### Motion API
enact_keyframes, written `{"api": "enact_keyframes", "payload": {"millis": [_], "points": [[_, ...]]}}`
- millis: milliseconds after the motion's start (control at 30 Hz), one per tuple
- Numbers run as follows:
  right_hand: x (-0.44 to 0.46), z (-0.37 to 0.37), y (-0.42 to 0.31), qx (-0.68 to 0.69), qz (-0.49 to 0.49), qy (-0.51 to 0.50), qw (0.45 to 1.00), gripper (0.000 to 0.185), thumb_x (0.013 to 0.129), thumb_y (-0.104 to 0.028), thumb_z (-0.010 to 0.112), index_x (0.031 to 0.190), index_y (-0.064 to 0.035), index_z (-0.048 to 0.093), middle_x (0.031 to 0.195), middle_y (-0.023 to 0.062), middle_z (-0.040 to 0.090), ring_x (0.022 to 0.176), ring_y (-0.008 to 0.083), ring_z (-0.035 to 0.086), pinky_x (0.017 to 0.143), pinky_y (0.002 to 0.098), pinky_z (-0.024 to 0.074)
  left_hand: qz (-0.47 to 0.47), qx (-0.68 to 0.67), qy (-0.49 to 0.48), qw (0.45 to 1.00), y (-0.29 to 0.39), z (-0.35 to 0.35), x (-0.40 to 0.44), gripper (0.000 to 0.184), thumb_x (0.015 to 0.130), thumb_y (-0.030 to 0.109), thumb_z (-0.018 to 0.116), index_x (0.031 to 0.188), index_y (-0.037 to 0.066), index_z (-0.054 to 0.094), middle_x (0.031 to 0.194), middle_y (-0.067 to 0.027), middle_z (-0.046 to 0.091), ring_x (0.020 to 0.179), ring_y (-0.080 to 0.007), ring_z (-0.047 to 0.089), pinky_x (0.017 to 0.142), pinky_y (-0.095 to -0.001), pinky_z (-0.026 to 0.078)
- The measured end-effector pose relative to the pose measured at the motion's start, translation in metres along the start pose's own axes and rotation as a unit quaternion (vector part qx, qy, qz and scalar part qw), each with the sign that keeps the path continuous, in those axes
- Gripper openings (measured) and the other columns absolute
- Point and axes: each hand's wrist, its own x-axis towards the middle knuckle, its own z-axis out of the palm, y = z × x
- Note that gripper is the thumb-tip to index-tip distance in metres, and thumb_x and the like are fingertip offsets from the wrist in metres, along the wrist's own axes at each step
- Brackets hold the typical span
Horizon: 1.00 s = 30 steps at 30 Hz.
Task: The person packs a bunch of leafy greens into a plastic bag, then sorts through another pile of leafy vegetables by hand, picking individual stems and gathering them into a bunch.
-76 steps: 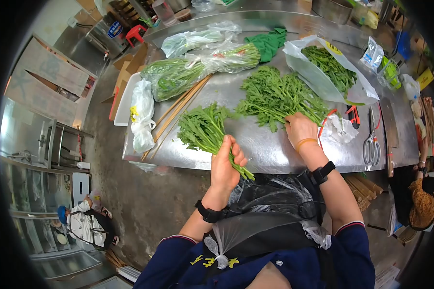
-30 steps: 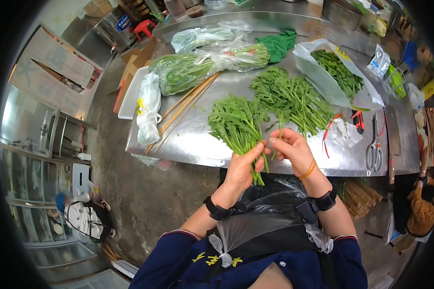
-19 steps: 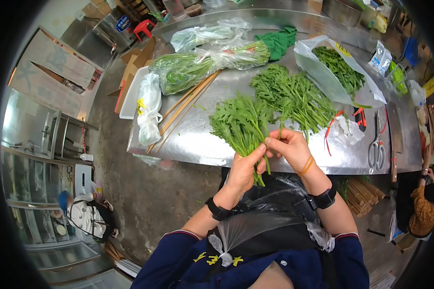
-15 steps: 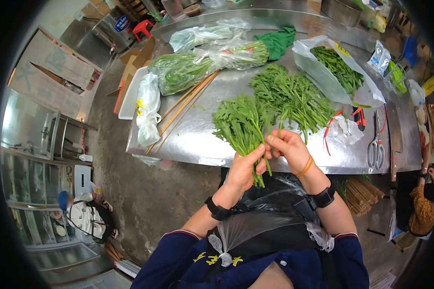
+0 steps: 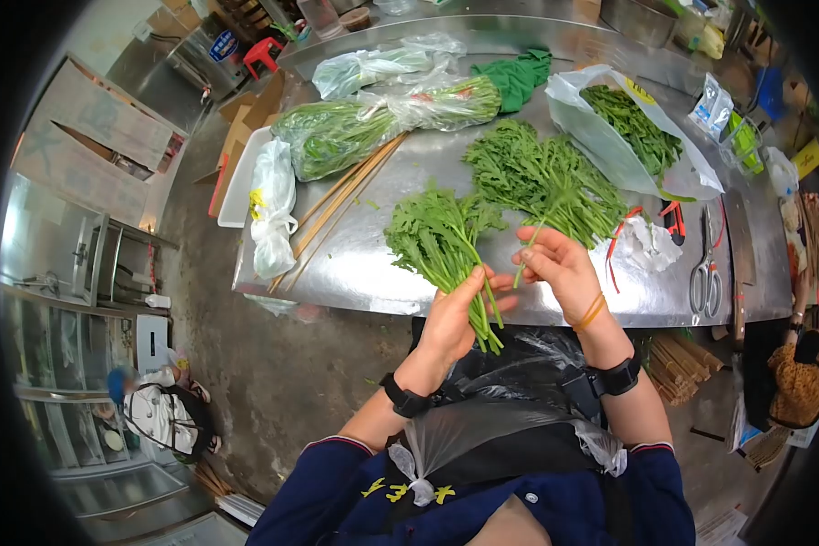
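Note:
My left hand (image 5: 453, 318) is closed around the stems of a bunch of chrysanthemum greens (image 5: 437, 237), leaves pointing away from me and cut ends toward me. To its right, my right hand (image 5: 564, 271) pinches a thin green stem (image 5: 524, 259) between thumb and fingertips, apart from the bunch. Just beyond both hands, a larger pile of the same greens (image 5: 541, 173) lies on the steel table (image 5: 355, 264). An open plastic bag (image 5: 578, 123) behind the pile holds more leafy greens (image 5: 642, 136).
Scissors (image 5: 706, 282), a red-handled tool (image 5: 673, 223) and crumpled white paper (image 5: 648, 246) lie at right. Wooden sticks (image 5: 341, 205), a wrapped white bundle (image 5: 273, 214) and bagged vegetables (image 5: 337, 136) are at left. A person (image 5: 166, 414) is on the floor side at far left.
My right hand has drawn away from the bunch to the right with a thin stem. My left hand and the bunch have shifted slightly left.

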Motion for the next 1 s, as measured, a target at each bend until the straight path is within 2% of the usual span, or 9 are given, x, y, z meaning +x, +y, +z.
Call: {"api": "enact_keyframes", "payload": {"millis": [67,133,267,333,567,667,767,867,1000], "points": [[0.001,0.006,0.002,-0.041,-0.040,-0.003,0.998,0.030,0.083,-0.010,0.055,0.111,0.0013,0.051,0.079,0.0022,0.058,0.070,0.0083,0.054,0.066,0.0226,0.0455,-0.057,-0.024,0.013,0.998,0.008,0.005,-0.006,0.022,0.089,0.024,0.049,0.098,0.004,0.050,0.082,-0.0092,0.057,0.056,-0.0126,0.047,0.049,-0.0250,0.040],[0.005,0.009,0.007,-0.111,-0.104,-0.012,0.988,0.029,0.082,-0.009,0.058,0.109,0.0011,0.054,0.072,0.0000,0.058,0.067,0.0054,0.053,0.060,0.0206,0.0437,-0.049,-0.037,-0.027,0.998,0.003,-0.009,-0.002,0.022,0.089,0.024,0.049,0.098,0.004,0.050,0.081,-0.0078,0.056,0.054,-0.0109,0.045,0.047,-0.0238,0.038],[0.005,0.018,0.010,-0.146,-0.091,-0.031,0.985,0.027,0.081,-0.008,0.058,0.107,0.0006,0.056,0.071,0.0000,0.057,0.064,0.0052,0.053,0.056,0.0195,0.0443,-0.019,-0.026,-0.057,0.998,0.002,-0.005,-0.005,0.023,0.088,0.022,0.052,0.100,0.003,0.050,0.078,-0.0048,0.052,0.050,-0.0060,0.039,0.042,-0.0201,0.031],[0.004,0.025,0.007,-0.060,-0.047,-0.035,0.996,0.024,0.082,-0.008,0.057,0.105,0.0010,0.057,0.071,0.0005,0.057,0.062,0.0053,0.053,0.052,0.0187,0.0445,-0.014,-0.002,-0.064,0.998,0.002,-0.003,-0.005,0.023,0.087,0.021,0.054,0.101,0.004,0.050,0.078,-0.0047,0.052,0.049,-0.0054,0.039,0.041,-0.0195,0.030],[0.006,0.024,0.005,-0.075,-0.025,-0.038,0.996,0.017,0.082,-0.008,0.058,0.095,0.0023,0.059,0.072,0.0004,0.057,0.063,0.0055,0.055,0.054,0.0191,0.0461,-0.007,0.024,-0.070,0.997,0.002,0.000,-0.007,0.020,0.084,0.016,0.058,0.099,0.005,0.050,0.081,-0.0055,0.054,0.048,-0.0052,0.040,0.040,-0.0189,0.030],[0.006,0.024,0.002,-0.015,-0.013,-0.047,0.999,0.016,0.081,-0.013,0.061,0.090,-0.0007,0.060,0.071,-0.0014,0.056,0.060,0.0030,0.050,0.051,0.0177,0.0414,-0.022,0.030,-0.064,0.997,-0.002,-0.004,-0.007,0.018,0.085,0.016,0.057,0.097,0.005,0.049,0.079,-0.0064,0.055,0.047,-0.0060,0.040,0.040,-0.0198,0.031],[0.018,0.013,-0.008,0.007,0.018,-0.012,1.000,0.014,0.077,-0.021,0.064,0.084,-0.0097,0.060,0.072,-0.0037,0.056,0.055,0.0000,0.036,0.045,0.0160,0.0255,-0.030,0.046,-0.073,0.996,-0.001,-0.003,-0.009,0.016,0.086,0.016,0.056,0.095,0.005,0.048,0.077,-0.0065,0.055,0.047,-0.0067,0.040,0.041,-0.0207,0.032],[0.027,0.012,-0.027,0.056,0.004,0.009,0.998,0.017,0.077,-0.019,0.064,0.090,-0.0090,0.059,0.075,-0.0036,0.056,0.055,0.0009,0.037,0.046,0.0165,0.0275,-0.022,0.080,-0.099,0.992,-0.005,-0.007,-0.009,0.014,0.086,0.015,0.054,0.094,0.004,0.049,0.073,-0.0058,0.054,0.048,-0.0070,0.041,0.041,-0.0207,0.031],[0.037,0.019,-0.030,-0.028,0.015,0.020,0.999,0.027,0.079,-0.014,0.061,0.104,-0.0067,0.054,0.080,-0.0005,0.056,0.057,0.0013,0.043,0.047,0.0147,0.0332,-0.025,0.091,-0.111,0.989,-0.011,-0.006,-0.012,0.014,0.087,0.016,0.053,0.094,0.004,0.049,0.069,-0.0039,0.051,0.049,-0.0068,0.040,0.042,-0.0202,0.031]]}}
